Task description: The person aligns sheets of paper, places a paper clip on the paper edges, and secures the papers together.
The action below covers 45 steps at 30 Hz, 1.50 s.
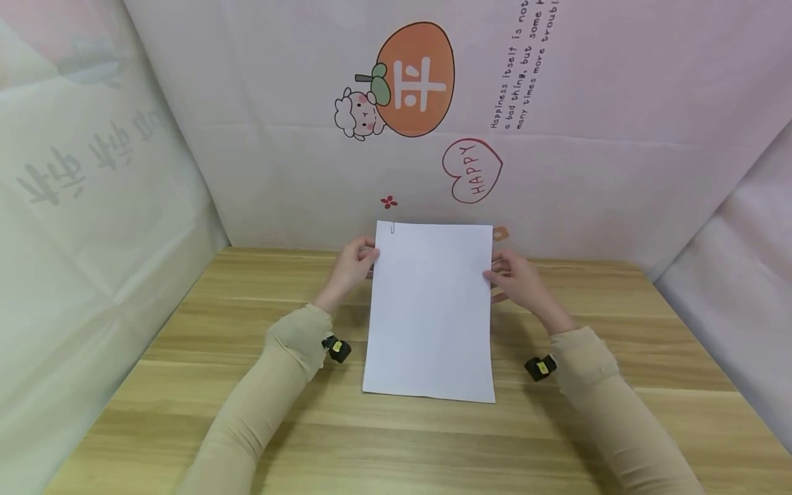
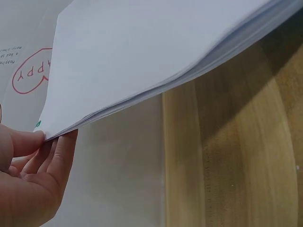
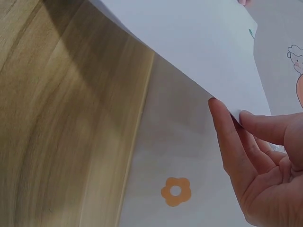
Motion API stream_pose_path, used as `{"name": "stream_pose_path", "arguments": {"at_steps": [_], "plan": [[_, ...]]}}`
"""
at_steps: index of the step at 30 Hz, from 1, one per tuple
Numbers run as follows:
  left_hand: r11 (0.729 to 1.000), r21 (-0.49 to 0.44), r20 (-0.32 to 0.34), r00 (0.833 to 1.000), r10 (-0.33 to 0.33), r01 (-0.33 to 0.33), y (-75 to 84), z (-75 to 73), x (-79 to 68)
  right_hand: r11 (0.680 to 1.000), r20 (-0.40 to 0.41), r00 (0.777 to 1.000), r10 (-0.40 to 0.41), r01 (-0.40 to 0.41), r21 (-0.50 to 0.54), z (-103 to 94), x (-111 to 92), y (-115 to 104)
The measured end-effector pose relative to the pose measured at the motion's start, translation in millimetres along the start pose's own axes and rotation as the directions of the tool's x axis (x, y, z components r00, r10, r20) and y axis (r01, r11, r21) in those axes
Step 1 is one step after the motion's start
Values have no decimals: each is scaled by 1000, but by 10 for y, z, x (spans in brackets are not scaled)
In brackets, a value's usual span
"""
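Several sheets of white paper (image 1: 430, 316) are held up in a stack above the table, their loose edges showing in the left wrist view. A paper clip (image 1: 392, 227) sits on the top left corner, with a bit of its green showing in the right wrist view. My left hand (image 1: 354, 267) pinches the left edge near the top, thumb in front and fingers behind. On the opposite edge, slightly lower, my right hand (image 1: 516, 278) pinches the stack the same way. The visible front of the paper is blank.
A wood-grain table (image 1: 297, 447) lies beneath the paper. Behind it hangs a pale printed cloth (image 1: 278, 172) with an orange fruit drawing (image 1: 427, 41) and a red heart (image 1: 458, 168). Cloth walls stand at both sides. Small black cameras (image 1: 337, 348) are on the wrists.
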State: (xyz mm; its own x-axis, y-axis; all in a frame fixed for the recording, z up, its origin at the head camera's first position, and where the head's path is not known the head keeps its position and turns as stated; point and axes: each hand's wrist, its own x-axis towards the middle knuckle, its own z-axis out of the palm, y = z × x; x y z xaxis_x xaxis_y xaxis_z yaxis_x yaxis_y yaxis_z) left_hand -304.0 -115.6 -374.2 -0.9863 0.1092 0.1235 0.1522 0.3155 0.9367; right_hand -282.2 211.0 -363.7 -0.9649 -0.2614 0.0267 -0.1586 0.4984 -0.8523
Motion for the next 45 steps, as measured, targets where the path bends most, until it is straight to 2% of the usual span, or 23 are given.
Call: {"name": "stream_pose_path", "arguments": {"at_steps": [9, 14, 19, 22, 31, 35, 45], "plan": [[999, 18, 81, 996, -46, 44, -37, 8, 15, 1000, 2, 1000, 19, -19, -15, 18, 56, 38], [997, 44, 150, 986, -76, 70, -82, 17, 26, 999, 7, 999, 43, -43, -11, 22, 84, 66], [997, 17, 190, 978, -80, 79, -96, 25, -7, 998, 17, 998, 66, -66, -7, 30, 105, 93], [997, 15, 196, 977, -79, 78, -91, 29, -29, 996, 18, 996, 86, -86, -1, 37, 119, 112], [990, 134, 210, 975, -71, 43, -126, 44, -32, 994, 15, 994, 110, -110, -6, 59, 159, 187], [986, 166, 196, 978, -66, 33, -176, 65, -7, 992, 7, 992, 126, -126, -5, 81, 200, 222], [982, 175, 149, 985, -90, 63, -241, 103, 39, 983, -9, 984, 179, -180, -33, 116, 257, 247]]}}
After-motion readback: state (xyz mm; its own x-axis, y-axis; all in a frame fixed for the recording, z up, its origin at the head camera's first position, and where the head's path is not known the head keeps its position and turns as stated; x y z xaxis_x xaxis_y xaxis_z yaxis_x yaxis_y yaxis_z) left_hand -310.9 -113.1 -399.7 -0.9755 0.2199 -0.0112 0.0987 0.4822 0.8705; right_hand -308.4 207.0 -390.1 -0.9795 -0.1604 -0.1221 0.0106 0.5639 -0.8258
